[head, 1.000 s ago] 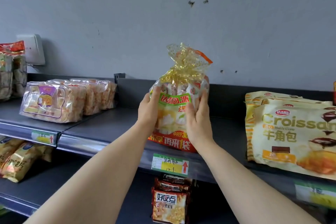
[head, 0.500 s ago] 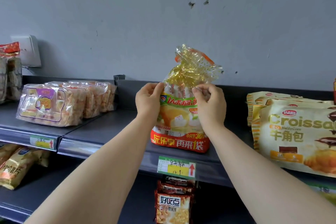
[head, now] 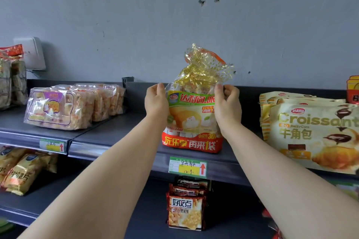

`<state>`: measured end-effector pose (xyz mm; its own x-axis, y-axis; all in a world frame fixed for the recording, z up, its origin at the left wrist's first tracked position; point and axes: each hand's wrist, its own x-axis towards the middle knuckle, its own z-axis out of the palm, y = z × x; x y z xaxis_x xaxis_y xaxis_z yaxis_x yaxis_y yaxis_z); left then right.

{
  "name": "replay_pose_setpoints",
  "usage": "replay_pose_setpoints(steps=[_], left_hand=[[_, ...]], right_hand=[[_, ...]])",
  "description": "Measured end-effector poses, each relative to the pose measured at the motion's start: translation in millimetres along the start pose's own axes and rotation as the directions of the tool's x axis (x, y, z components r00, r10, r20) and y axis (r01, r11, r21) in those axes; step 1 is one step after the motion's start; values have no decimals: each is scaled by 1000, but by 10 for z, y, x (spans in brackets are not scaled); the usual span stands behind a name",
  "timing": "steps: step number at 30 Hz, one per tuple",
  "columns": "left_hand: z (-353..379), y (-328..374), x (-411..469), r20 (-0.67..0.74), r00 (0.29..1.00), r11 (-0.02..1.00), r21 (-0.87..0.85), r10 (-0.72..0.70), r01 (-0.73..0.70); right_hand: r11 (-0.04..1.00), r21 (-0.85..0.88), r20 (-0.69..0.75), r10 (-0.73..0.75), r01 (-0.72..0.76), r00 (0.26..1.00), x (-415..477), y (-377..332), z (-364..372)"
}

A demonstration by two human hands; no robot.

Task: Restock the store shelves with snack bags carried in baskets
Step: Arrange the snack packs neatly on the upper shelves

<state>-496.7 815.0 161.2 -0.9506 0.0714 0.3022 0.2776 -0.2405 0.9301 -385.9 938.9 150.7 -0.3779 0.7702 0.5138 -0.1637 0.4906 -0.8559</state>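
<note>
A tall snack bag [head: 191, 120] with a green and orange label and a gold tied top stands upright on the dark grey top shelf [head: 108, 136], near its front edge. My left hand [head: 156, 102] grips the bag's upper left side. My right hand [head: 227, 103] grips its upper right side, fingers curled at the neck under the gold wrap. No basket is in view.
Clear packs of puffed snacks [head: 58, 110] lie at the left on the shelf. Croissant bags [head: 314, 132] lean at the right. A price tag [head: 187, 167] hangs below the bag. The lower shelf holds red cracker packs [head: 185, 207] and yellow bags [head: 21, 172]. A grey wall stands behind.
The bag went from tilted above the shelf edge to standing upright on the shelf. Both hands slid from its middle up to its upper sides.
</note>
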Motion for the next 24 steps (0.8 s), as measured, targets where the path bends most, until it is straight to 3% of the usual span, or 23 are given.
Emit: replay_pose_setpoints(steps=[2,6,9,11,13,18,24], left_hand=[[-85,-119,-118,43,998,997,62,48,-51],[-259,-494,-448,266,964,973,213,26,-85],[-210,-495,-422,277,960,846,503,34,-176],[-187,-430,-373,285,958,772,606,13,-190],[-198,-406,-359,305,952,766,616,-16,-185],[-251,-405,-511,271,962,873,474,-22,-113],[-377,-245,-633,192,981,868,486,5,-100]], right_hand=[[996,-87,26,-24,26,999,-176,74,-50],[888,-432,290,-31,159,957,-555,265,-49],[857,-477,317,-40,196,947,-588,288,29],[847,-490,320,-43,204,946,-571,296,32],[861,-471,329,-32,193,944,-560,318,4],[876,-445,291,-55,186,955,-642,303,-50],[849,-508,238,-21,143,971,-812,192,-126]])
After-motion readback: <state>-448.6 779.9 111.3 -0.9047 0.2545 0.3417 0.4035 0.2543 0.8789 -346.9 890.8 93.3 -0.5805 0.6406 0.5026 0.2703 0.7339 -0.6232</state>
